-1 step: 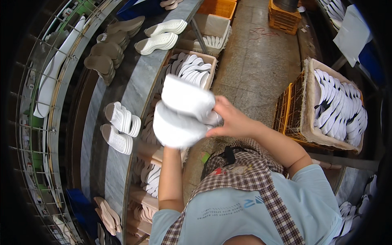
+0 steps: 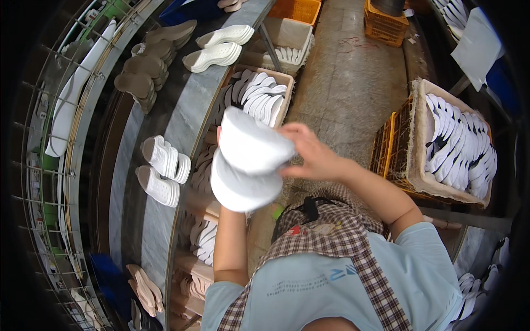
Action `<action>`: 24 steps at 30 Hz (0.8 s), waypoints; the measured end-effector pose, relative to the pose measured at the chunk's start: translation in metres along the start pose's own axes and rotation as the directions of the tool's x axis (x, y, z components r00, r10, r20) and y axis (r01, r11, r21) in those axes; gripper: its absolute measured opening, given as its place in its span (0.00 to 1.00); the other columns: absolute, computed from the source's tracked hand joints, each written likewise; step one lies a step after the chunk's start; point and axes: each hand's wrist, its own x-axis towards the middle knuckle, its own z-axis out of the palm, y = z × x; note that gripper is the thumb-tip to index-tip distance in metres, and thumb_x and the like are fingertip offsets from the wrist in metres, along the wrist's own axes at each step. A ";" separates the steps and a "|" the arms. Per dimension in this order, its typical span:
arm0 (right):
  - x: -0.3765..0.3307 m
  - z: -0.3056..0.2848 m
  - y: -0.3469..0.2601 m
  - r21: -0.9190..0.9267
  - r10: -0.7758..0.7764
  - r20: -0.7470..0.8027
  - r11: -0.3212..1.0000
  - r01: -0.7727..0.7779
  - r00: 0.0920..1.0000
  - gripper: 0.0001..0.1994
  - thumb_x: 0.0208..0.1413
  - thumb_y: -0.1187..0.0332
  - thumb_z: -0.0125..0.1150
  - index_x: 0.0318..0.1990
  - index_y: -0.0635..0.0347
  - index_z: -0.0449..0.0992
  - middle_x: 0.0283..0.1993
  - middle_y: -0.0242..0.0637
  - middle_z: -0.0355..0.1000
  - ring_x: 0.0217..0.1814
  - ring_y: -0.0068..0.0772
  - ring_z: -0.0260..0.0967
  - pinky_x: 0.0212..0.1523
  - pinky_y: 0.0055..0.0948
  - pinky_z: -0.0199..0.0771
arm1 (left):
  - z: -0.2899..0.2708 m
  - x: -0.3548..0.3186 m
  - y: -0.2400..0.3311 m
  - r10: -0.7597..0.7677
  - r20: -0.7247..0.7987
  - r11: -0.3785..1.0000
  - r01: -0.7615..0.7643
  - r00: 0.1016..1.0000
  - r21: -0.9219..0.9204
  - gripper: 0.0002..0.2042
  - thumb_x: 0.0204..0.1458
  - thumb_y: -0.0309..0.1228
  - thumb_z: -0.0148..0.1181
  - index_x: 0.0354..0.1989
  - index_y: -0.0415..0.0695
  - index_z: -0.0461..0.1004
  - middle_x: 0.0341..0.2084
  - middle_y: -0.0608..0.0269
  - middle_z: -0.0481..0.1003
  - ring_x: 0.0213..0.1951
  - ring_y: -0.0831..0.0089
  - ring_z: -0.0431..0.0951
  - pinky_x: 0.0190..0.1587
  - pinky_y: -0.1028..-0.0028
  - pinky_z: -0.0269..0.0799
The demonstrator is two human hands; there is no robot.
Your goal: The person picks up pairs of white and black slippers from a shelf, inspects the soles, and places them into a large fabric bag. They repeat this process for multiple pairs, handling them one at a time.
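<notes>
Two white shoe soles (image 2: 251, 144), blurred by motion, are in front of me at the bench's edge, one overlapping the other, smooth faces up. My right hand (image 2: 316, 155) grips their right edge, fingers above and thumb lower. Most of my left hand (image 2: 219, 134) is hidden beneath the soles; only a bit of finger shows at their left edge, and its forearm comes up from below. On the grey marble bench to the left lie two small stacks of white soles (image 2: 161, 185), with another white pair (image 2: 221, 49) farther off.
Grey-brown soles (image 2: 138, 74) are stacked along the bench's far left, beside a wire-mesh guard (image 2: 61, 138). Bins of soles (image 2: 287, 88) stand below the bench. To the right is a cloth-lined crate (image 2: 417, 138) full of white soles. Pinkish soles (image 2: 144, 289) lie near left.
The held soles have turned and spread a little, sinking slightly. My right hand has shifted along their edge, its fingers a bit higher.
</notes>
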 end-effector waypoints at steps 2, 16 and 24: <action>0.016 -0.005 0.014 -0.125 -0.312 -0.134 0.947 0.297 0.940 0.29 0.45 0.78 0.58 0.58 0.46 0.66 0.66 0.26 0.58 0.64 0.40 0.54 0.63 0.43 0.50 | 0.005 -0.009 0.013 -0.249 0.131 0.591 0.258 0.960 -0.764 0.25 0.55 0.33 0.54 0.61 0.41 0.57 0.53 0.55 0.66 0.51 0.69 0.70 0.50 0.71 0.71; -0.004 0.019 -0.014 0.882 0.238 0.184 0.389 -0.267 0.954 0.33 0.52 0.54 0.54 0.61 0.66 0.55 0.62 0.54 0.57 0.61 0.44 0.60 0.60 0.37 0.61 | 0.023 -0.021 0.018 -0.378 -0.052 0.331 0.082 0.924 -0.940 0.23 0.55 0.33 0.55 0.58 0.42 0.57 0.47 0.53 0.68 0.44 0.61 0.73 0.46 0.60 0.73; -0.004 0.005 -0.015 0.959 0.321 0.186 -0.266 -0.099 0.929 0.37 0.51 0.53 0.52 0.64 0.63 0.51 0.57 0.50 0.65 0.54 0.41 0.70 0.50 0.37 0.76 | 0.005 -0.037 0.032 0.167 0.084 -0.458 0.152 0.982 -0.876 0.26 0.48 0.44 0.60 0.45 0.36 0.60 0.34 0.58 0.62 0.35 0.60 0.68 0.38 0.70 0.69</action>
